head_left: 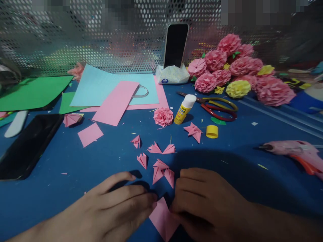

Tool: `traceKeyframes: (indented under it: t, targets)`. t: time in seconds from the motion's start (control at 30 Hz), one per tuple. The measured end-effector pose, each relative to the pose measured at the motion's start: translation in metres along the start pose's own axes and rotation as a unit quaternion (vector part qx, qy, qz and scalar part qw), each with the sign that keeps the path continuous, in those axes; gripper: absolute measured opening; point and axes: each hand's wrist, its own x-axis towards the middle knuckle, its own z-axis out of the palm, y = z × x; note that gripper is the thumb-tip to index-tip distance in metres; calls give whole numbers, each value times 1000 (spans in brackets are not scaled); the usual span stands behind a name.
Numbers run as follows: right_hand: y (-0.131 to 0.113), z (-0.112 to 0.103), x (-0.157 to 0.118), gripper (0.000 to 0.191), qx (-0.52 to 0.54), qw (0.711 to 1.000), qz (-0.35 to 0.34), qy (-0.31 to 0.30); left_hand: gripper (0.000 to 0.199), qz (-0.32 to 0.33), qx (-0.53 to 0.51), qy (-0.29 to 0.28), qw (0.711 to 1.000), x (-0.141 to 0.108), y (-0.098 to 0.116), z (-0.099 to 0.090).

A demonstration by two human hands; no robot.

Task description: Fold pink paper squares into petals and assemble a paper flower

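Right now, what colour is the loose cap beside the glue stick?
Yellow cap; shows best in the head view.

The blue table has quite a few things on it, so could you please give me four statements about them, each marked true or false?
1. The glue stick stands upright. True.
2. Both handles of the scissors are red. False: the scissors have one red handle and one yellow.
3. The left hand and right hand are both at the creased pink paper. True.
4. The glue gun lies at the left. False: the glue gun is at the right.
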Motion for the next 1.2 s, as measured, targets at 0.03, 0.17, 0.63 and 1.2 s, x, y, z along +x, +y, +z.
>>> traceKeyframes:
  t: [0.03, 0.17, 0.63, 1.2]
  targets:
    - [1, 0, 0, 17, 4, 1000, 3, -2, 44, -1, -9, -1, 1000, 1, 0, -1]
    - [6, -1, 2, 10, -4, 1000, -12, -23, 43, -3, -7, -8, 1000, 5, 0, -3]
    - [18, -6, 7, 23, -14, 995, -60, -76, 27, -17, -13, -6, 1000, -7, 10, 9]
    - [27, -16, 9, 12, -72, 974, -214, -33, 34, 47, 48, -51, 996, -3, 10, -1]
